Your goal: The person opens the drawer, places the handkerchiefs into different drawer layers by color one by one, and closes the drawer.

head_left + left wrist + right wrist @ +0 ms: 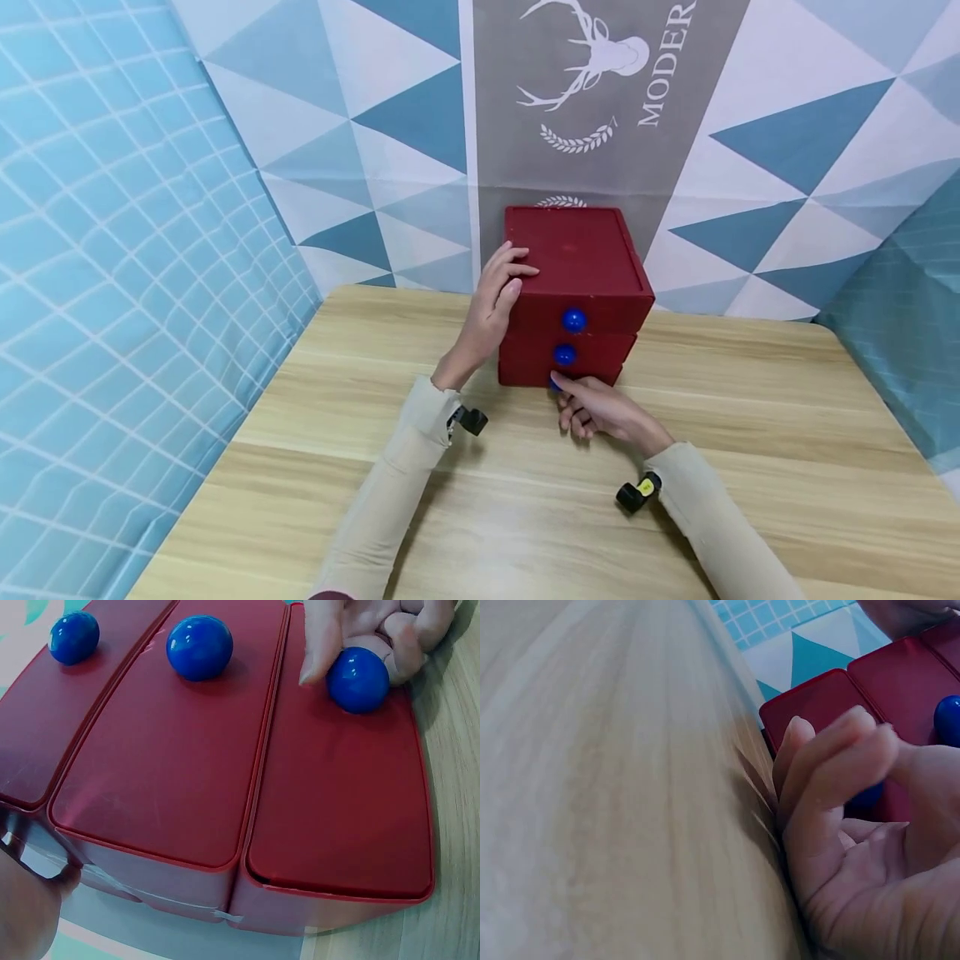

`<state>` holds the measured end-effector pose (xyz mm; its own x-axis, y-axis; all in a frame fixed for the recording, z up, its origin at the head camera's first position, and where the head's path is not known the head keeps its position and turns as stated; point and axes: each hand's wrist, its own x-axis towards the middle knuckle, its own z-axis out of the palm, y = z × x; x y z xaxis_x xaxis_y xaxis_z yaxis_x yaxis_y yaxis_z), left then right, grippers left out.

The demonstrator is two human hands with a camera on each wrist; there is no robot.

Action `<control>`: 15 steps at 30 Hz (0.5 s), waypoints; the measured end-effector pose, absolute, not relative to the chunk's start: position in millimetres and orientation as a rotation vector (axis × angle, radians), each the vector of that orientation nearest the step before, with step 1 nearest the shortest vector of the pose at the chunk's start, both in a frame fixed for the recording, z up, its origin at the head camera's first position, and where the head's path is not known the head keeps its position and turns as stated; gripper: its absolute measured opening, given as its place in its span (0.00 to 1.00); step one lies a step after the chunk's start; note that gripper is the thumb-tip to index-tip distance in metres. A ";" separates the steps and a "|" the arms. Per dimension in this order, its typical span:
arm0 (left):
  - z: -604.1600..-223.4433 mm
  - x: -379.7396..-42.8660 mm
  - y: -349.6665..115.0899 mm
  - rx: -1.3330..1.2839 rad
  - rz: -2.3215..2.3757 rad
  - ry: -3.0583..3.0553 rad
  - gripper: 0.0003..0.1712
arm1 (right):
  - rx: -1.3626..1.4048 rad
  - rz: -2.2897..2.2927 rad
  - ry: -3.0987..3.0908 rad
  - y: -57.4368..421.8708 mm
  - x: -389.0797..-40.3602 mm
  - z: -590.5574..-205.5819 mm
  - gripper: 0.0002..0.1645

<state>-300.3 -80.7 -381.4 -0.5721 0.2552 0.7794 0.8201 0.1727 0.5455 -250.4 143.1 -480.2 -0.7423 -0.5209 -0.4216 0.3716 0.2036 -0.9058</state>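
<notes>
A small red drawer cabinet (573, 254) stands on the table, its front bearing three round blue knobs, one above another. My left hand (491, 304) rests against the cabinet's upper left side, fingers reaching over onto the top. In the left wrist view only part of that hand (30, 900) shows. Low at the front, my right hand (600, 408) has thumb and curled fingers around the bottom knob (358, 680). The middle knob (565, 354) and top knob (574, 320) are untouched. In the right wrist view the fingers partly hide the bottom knob. All drawer fronts look about flush.
The cabinet stands near the back of the wood-grain table (495, 508), close to a patterned cloth backdrop (405, 125). A blue gridded cloth (112, 250) hangs along the left side, and a teal cloth (900, 292) at the right.
</notes>
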 end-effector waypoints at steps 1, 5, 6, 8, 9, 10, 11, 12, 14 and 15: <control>-380.3 -300.8 -82.0 -1.010 -1.400 -1.932 0.18 | -0.139 -1.620 1.789 141.6 -251.5 -479.7 0.36; -380.5 -302.1 -87.4 -0.976 -1.376 -1.965 0.21 | -0.168 -1.578 1.806 139.1 -253.2 -476.5 0.37; -381.3 -301.7 -88.6 -0.964 -1.376 -1.983 0.22 | -0.183 -1.562 1.809 140.2 -252.5 -476.2 0.37; -384.2 -298.8 -91.6 -0.944 -1.353 -2.047 0.25 | -0.215 -1.539 1.810 145.8 -248.1 -475.3 0.36; -386.2 -296.2 -94.1 -0.938 -1.317 -2.097 0.26 | -0.243 -1.533 1.812 150.3 -244.2 -474.8 0.35; -387.8 -292.1 -97.5 -0.930 -1.262 -2.159 0.28 | -0.287 -1.525 1.831 155.8 -239.3 -473.8 0.34; -389.5 -287.3 -102.3 -0.920 -1.179 -2.225 0.31 | -0.349 -1.520 1.875 161.9 -233.1 -472.5 0.32; -391.4 -281.4 -108.5 -0.910 -1.077 -2.295 0.35 | -0.408 -1.515 1.944 168.5 -225.8 -470.1 0.29; -396.5 -267.3 -125.0 -0.905 -0.833 -2.396 0.42 | -0.534 -1.509 2.161 182.3 -208.4 -463.3 0.23; -398.9 -259.0 -134.2 -0.897 -0.714 -2.431 0.45 | -0.589 -1.482 2.324 189.3 -199.2 -458.7 0.19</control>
